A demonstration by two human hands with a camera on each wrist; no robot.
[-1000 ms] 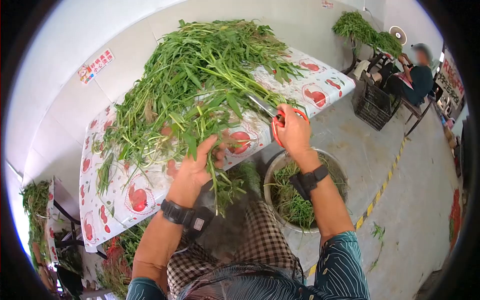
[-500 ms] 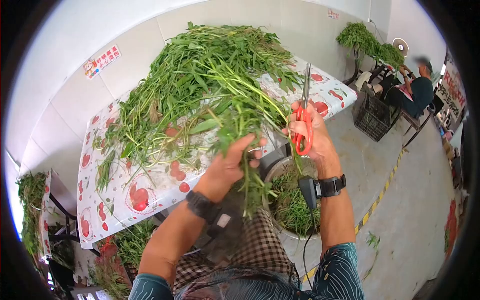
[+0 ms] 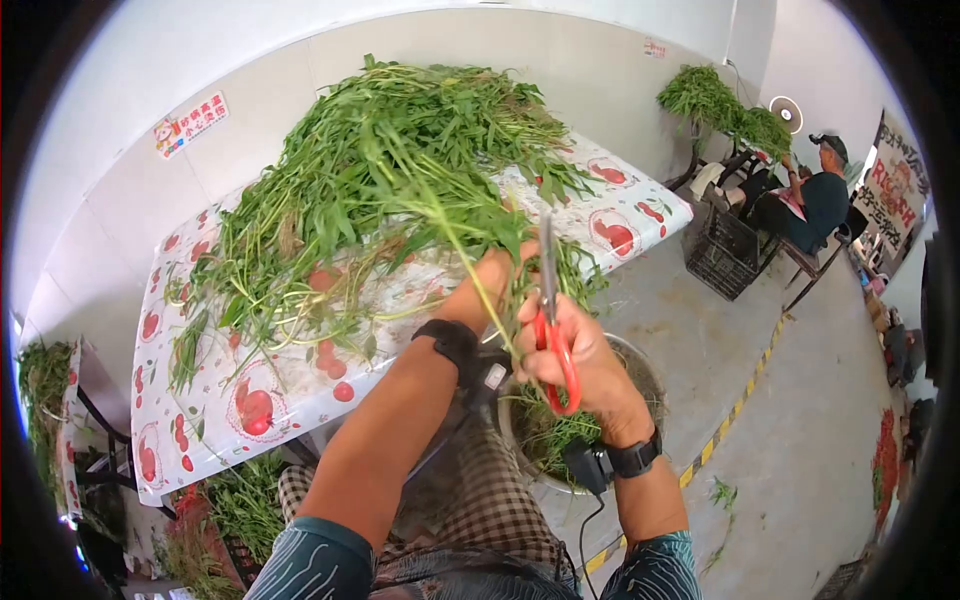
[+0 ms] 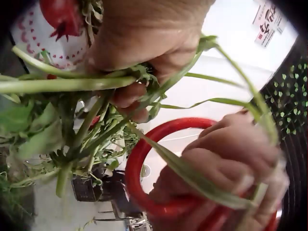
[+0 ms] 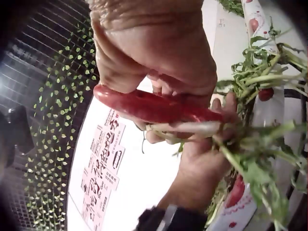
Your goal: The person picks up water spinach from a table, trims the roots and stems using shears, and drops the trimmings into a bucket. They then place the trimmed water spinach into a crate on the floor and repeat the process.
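My right hand (image 3: 580, 360) holds red-handled scissors (image 3: 549, 285), their blades pointing up, beside the table's front edge. Its fingers also pinch a long pale green stem (image 3: 478, 283) that slants up toward the pile. Just left of it, my left hand (image 3: 500, 272) grips a bunch of leafy stems and is partly covered by leaves. The left wrist view shows its thumb and fingers curled round the thick stems (image 4: 72, 85). In the right wrist view, the red handle (image 5: 144, 106) lies in the right hand, with the left hand close beyond it.
A big heap of leafy greens (image 3: 400, 150) covers much of the table with a fruit-patterned cloth (image 3: 210, 420). A metal basin (image 3: 655, 385) of cut stems stands below the right hand. Behind are a black crate (image 3: 722, 255) and a seated person (image 3: 822, 205).
My left hand has moved right and forward to the greens beside the right hand. The right hand has shifted left and lower, scissors still upright; a long stem now runs to its fingers.
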